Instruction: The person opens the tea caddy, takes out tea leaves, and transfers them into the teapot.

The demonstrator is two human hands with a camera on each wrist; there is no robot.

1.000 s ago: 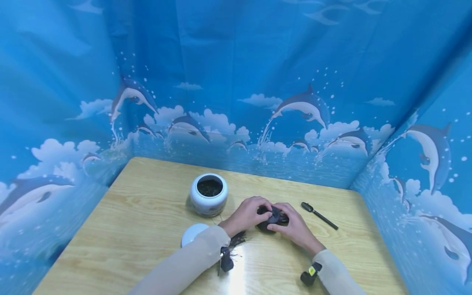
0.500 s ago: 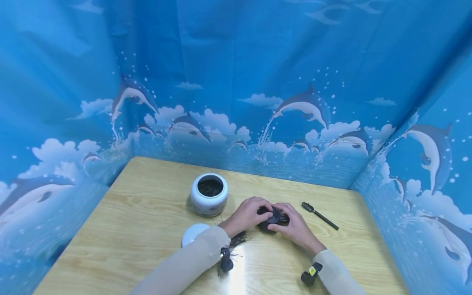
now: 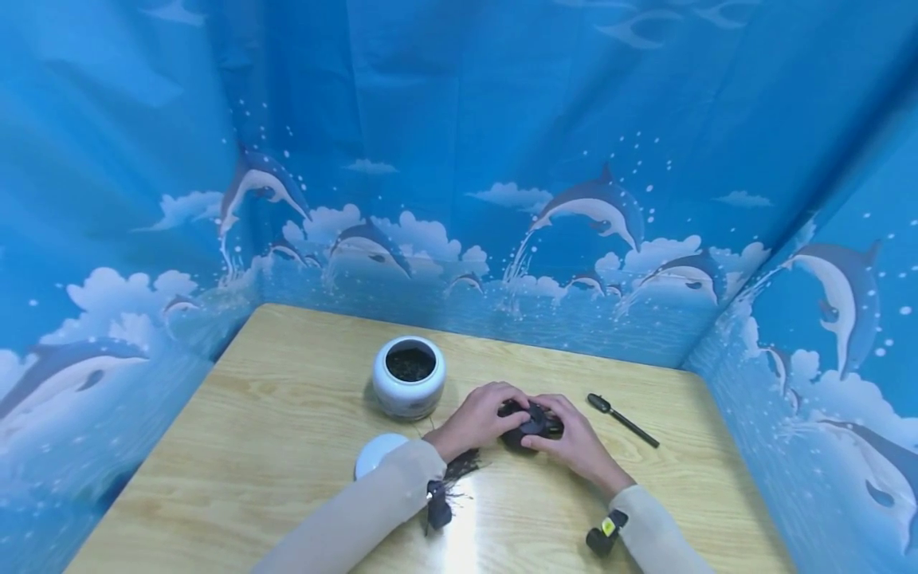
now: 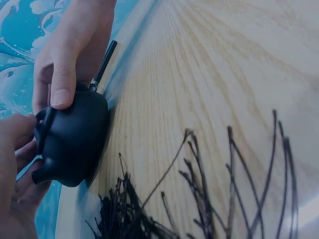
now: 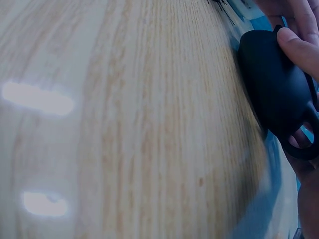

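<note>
A dark teapot (image 3: 518, 441) sits on the wooden table between both hands; its rounded body (image 4: 75, 142) and short spout (image 4: 41, 174) show in the left wrist view. My left hand (image 3: 482, 416) reaches over the top, thumb and fingers pinching the teapot lid (image 3: 534, 420). From the other side my right hand (image 3: 574, 446) grips the pot, thumb pressed against its upper body. The right wrist view shows the loop handle (image 5: 305, 152) with fingers behind it. The far side of the pot is hidden.
A white jar (image 3: 407, 396) with dark contents stands behind the left wrist. Close to the left sleeve lie a white round lid (image 3: 373, 457) and a bunch of thin dark strands (image 3: 462, 466). A black scoop (image 3: 622, 420) lies at the right. Dolphin-print curtains (image 3: 459, 199) enclose the table.
</note>
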